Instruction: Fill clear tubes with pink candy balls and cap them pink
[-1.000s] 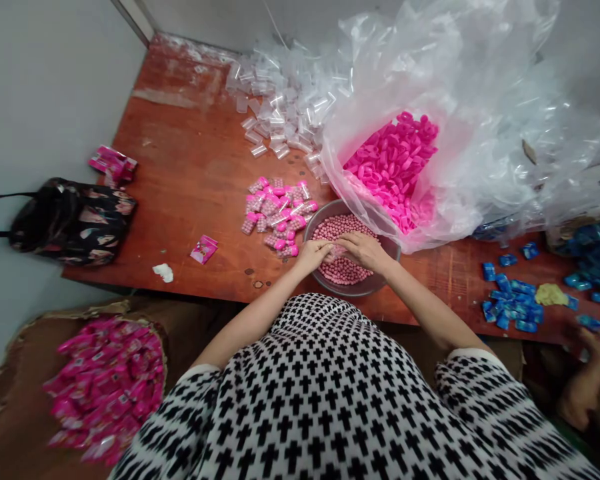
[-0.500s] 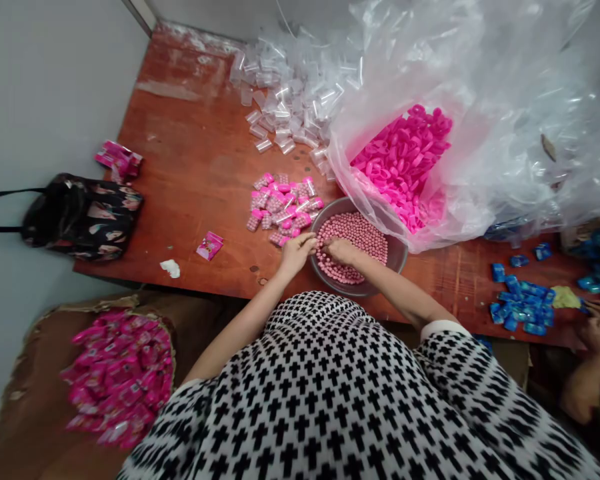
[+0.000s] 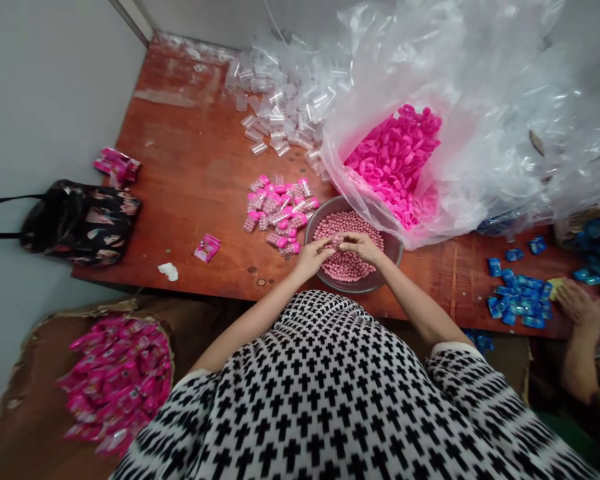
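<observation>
Over a grey bowl (image 3: 398, 257) of small pink balls (image 3: 353, 270), my two hands meet fingertip to fingertip. My left hand (image 3: 312, 259) is closed in a pinch on what looks like a small clear tube of pink balls (image 3: 336, 241), mostly hidden by the fingers. From the other side, my right hand (image 3: 364, 247) pinches the same tube. Left of the bowl lies a heap of filled tubes with pink caps (image 3: 283, 212). Behind it are loose clear empty tubes (image 3: 275, 113). Bright pink caps (image 3: 395, 160) fill an open plastic bag (image 3: 337, 137) behind the bowl.
At far left are a black patterned bag (image 3: 87, 223) and pink packets (image 3: 116, 167). One pink packet (image 3: 208, 248) and a white scrap (image 3: 169, 271) lie nearby. More packets (image 3: 117, 380) fill a sack below. A co-worker's hands (image 3: 577, 307) are by blue packets (image 3: 520, 297) at right.
My right hand has lifted out of the pink balls and come up to my left hand, which has shifted slightly right. The co-worker's hand has moved left onto the yellow thing.
</observation>
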A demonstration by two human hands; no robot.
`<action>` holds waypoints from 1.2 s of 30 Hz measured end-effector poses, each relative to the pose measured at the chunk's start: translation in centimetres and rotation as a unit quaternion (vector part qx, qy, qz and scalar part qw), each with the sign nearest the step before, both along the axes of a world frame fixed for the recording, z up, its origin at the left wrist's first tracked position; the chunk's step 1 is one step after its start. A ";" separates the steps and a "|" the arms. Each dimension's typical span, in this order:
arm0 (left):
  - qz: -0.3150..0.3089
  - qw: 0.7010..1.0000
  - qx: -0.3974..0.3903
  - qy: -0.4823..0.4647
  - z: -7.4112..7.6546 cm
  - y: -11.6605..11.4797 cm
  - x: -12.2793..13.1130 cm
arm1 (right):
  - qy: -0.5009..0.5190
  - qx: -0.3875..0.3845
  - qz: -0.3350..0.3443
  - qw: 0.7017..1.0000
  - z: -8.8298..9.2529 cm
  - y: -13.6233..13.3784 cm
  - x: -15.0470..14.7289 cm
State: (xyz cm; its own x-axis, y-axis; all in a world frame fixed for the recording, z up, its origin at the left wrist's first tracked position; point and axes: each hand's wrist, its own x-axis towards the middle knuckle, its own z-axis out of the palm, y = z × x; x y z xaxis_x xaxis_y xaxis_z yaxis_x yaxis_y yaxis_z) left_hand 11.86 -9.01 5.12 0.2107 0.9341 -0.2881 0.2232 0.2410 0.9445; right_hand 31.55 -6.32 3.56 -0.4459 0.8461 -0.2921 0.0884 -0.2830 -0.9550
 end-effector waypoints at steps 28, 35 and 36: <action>0.012 0.998 -0.017 -0.055 -0.9 0.3 1.4 | -0.522 0.152 0.171 0.822 -1.6 -2.7 1.0; -0.051 0.997 0.050 0.032 -1.0 0.5 1.7 | -0.411 0.275 0.017 0.869 1.9 -1.3 3.0; -0.060 0.996 0.053 0.043 -0.8 0.6 1.8 | -0.370 0.312 0.002 0.875 2.5 -1.2 3.0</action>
